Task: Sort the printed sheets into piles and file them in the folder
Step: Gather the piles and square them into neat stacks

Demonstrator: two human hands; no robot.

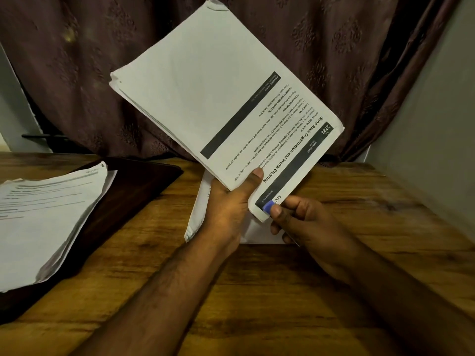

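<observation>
Head view looked down over two bare forearms reaching across a wooden table [257, 291]. Nearest, the left hand [226, 209] gripped a thick stack of printed sheets [221, 88] at its lower edge, thumb pressed on the top page and fingers hidden underneath. Just beside it, the right hand [295, 217] pinched a small blue clip [267, 206] against the stack's lowest corner, thumb and forefinger closed together on it; whether the clip was fully seated on the paper could not be told. The stack was lifted clear of the table and tilted up and away, its top page upside down to the viewer, with a heading reading "Shoe Rack Organization and Insole Cleaning" and dark bands across it. Under both hands, more white paper [198, 214] lay flat on the wood, mostly covered. Off to the left, a second pile of sheets [46, 217] rested on a dark folder [144, 181], which lay open on the table, well apart from the hands. Farthest back hung a dark patterned curtain [102, 60], with a pale wall [437, 98] at the right.
</observation>
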